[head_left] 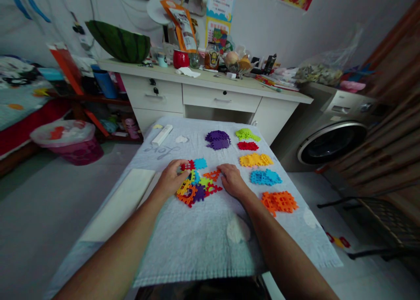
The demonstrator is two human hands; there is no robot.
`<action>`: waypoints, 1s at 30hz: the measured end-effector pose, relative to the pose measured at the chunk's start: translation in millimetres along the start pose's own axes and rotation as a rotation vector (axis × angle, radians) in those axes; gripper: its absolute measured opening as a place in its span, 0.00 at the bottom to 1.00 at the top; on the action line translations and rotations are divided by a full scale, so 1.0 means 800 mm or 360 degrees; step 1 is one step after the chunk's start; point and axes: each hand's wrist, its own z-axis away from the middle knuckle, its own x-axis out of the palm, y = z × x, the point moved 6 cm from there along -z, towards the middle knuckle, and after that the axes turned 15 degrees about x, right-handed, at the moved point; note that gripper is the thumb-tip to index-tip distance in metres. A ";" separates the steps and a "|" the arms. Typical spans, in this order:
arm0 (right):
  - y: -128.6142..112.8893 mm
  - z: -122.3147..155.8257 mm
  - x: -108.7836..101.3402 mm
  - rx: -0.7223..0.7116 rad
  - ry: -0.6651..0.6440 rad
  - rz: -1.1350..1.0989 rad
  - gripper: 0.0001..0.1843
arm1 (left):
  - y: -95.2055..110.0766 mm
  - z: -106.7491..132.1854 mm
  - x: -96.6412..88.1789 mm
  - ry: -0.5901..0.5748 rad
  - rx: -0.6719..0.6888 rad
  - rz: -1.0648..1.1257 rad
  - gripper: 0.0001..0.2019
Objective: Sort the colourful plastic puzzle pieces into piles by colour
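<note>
A mixed heap of coloured plastic grid tiles (197, 187) lies in the middle of a pale cloth-covered table (197, 243). My left hand (171, 177) rests on the heap's left side, fingers curled over a yellow tile and a red one. My right hand (231, 178) lies just right of the heap, fingertips touching an orange tile (212, 174). Sorted piles sit further out: purple (218, 139), lime green (246, 135), red (247, 146), yellow (255, 160), blue (265, 177) and orange (279, 202).
A white tube (162, 134) lies at the table's far left and a white flat board (118, 204) along its left edge. Behind stands a cluttered white desk (210, 90) with half a watermelon (120, 41). A washing machine (331, 134) is at right, a pink bin (65, 140) at left.
</note>
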 end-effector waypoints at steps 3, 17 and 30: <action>0.002 -0.001 0.001 0.0007 0.0002 -0.0005 0.23 | 0.003 -0.001 -0.001 0.0000 -0.0003 0.0005 0.15; 0.003 -0.002 0.000 0.0008 0.0058 -0.0041 0.09 | 0.000 0.000 0.000 -0.0005 -0.0019 0.0002 0.15; 0.001 0.002 -0.003 -0.0030 0.0064 -0.0035 0.09 | 0.002 0.000 -0.001 0.0022 -0.0023 0.0017 0.15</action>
